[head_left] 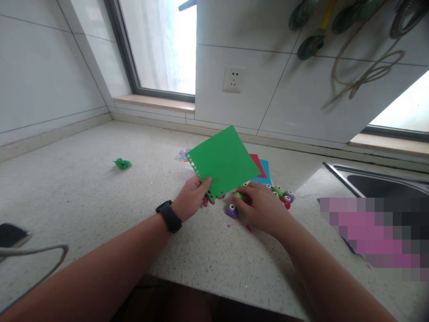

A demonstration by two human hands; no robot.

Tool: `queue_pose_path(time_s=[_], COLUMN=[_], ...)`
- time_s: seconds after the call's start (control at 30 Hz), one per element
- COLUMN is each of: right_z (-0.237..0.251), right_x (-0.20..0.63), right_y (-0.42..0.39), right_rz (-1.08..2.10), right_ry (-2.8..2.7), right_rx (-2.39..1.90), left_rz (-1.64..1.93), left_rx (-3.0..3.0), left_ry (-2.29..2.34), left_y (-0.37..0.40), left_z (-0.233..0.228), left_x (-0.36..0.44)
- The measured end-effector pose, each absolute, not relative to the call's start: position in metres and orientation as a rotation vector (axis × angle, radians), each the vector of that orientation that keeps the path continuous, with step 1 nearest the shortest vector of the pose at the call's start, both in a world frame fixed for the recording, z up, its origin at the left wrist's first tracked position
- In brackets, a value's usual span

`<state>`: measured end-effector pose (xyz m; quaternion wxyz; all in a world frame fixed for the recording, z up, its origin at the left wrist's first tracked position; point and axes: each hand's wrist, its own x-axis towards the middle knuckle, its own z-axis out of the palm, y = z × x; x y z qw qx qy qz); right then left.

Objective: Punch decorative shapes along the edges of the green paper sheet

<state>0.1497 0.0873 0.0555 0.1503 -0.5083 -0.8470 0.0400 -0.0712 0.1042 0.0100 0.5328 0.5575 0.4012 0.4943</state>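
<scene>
My left hand (192,197) pinches a sheet of green paper (224,161) near its lower left edge, thumb on top. Small shapes are punched out in a row along that edge. Close to the sheet's lower right corner, my right hand (263,203) has its fingers closed round a green craft punch (240,195), mostly hidden by the fingers. Just left of that hand, a purple craft punch (231,211) with a star on its white top stands on the counter. Several more punches, among them a red craft punch (286,202), sit beyond the right hand.
Red paper (257,162) and blue paper (266,170) lie partly behind the green sheet. Tiny cut-outs (181,155) are scattered at the back. Crumpled green paper (122,163) rests on the left, with a metal sink (342,179) at the right. A cable (40,251) crosses the lower left.
</scene>
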Motion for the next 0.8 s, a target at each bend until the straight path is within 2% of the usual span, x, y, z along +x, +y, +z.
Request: queue_pose_path(time_s=[0.27,0.43,0.5,0.7,0.8], right_z=[0.051,0.049,0.049,0.052,0.051], right_x=[0.148,0.153,0.159,0.165,0.161], right_y=[0.09,0.096,0.1,0.104,0.103], right_rz=[-0.022,0.054,0.226,1.09,1.244], right_ry=[-2.562,-2.412,-2.243,-1.466,-1.315], right_rx=[-1.442,-1.429,-1.432,-1.148,-1.065], left_rz=[1.213,1.224,1.233,1.233,1.221], left_rx=[1.23,1.18,1.159,1.164,1.188], left_ry=[0.943,0.942,0.945,0.94,0.951], left_y=[0.105,0.103,0.103,0.103,0.104], left_z=[0.005,0.005,0.006,0.007,0.006], left_x=[-0.071,-0.071,-0.071,-0.072,-0.073])
